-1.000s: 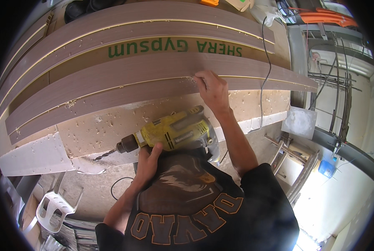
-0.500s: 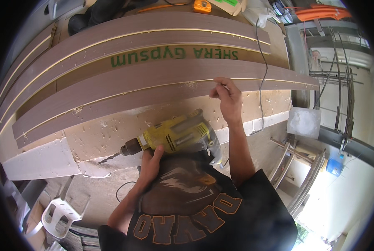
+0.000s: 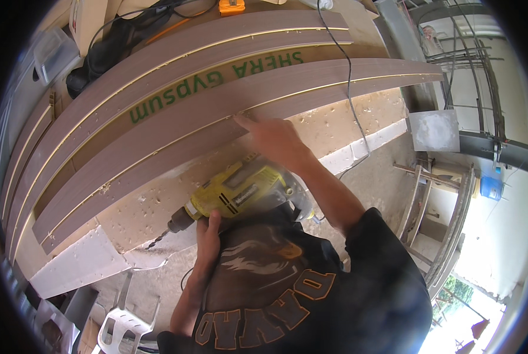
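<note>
Lower centre: left grip [image 3: 208, 241] clamped on drill [image 3: 237, 192], apparently steadying it; right grip [image 3: 274, 138] at plank [image 3: 205, 118], closure indeterminable.

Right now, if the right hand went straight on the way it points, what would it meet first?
Most likely the nearest brown plank. The right hand points forward-left at it, fingertips on or just above its surface; blur leaves contact unclear.

Head cam (L one of 2, wide fisheye) looks steeply down & a bit fwd fr. above wearer's shirt [image 3: 261, 253], drill [image 3: 237, 192] fairly near. Near edge of surface [image 3: 382, 108] crosses mid-view, rising to R; straight lines bend twd rim.
</note>
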A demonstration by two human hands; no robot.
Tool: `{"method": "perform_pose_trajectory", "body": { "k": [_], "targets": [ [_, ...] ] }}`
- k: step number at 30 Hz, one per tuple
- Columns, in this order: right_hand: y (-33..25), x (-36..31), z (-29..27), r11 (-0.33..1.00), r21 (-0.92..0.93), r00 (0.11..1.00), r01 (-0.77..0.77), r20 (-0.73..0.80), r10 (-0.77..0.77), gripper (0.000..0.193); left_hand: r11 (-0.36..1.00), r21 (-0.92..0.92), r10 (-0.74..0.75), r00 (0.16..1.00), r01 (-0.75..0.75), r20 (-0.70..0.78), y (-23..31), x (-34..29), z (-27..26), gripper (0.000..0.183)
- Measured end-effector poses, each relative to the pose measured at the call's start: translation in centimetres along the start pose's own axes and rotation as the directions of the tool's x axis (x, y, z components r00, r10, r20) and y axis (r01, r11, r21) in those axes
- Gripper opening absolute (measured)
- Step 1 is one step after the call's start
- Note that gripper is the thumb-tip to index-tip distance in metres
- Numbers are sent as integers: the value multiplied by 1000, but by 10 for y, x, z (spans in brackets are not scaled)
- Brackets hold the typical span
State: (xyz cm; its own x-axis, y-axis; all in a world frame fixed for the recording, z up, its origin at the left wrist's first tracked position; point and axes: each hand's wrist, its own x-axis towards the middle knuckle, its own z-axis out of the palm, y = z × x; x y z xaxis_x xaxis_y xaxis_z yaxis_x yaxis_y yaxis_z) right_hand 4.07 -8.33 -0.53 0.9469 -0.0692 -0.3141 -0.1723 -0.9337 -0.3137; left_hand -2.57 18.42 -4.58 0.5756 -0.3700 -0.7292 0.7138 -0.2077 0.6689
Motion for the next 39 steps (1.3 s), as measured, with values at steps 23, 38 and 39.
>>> {"method": "perform_pose_trajectory", "body": {
  "k": [23, 38, 39],
  "targets": [
    [2, -10, -3, 984, 107, 986, -146, -68, 153, 53, 1000, 16, -12, 999, 13, -36, 8, -2, 2, 61],
    [28, -28, 5, 820, 570, 896, -49, -337, 289, 29, 987, -160, -10, 1000, 13, 25, 18, 0, -13, 69],
    [15, -28, 1, 740, 669, 904, -74, -269, 333, 25, 983, -182, 39, 997, -26, 68, 18, 5, -16, 73]
  ]
}}
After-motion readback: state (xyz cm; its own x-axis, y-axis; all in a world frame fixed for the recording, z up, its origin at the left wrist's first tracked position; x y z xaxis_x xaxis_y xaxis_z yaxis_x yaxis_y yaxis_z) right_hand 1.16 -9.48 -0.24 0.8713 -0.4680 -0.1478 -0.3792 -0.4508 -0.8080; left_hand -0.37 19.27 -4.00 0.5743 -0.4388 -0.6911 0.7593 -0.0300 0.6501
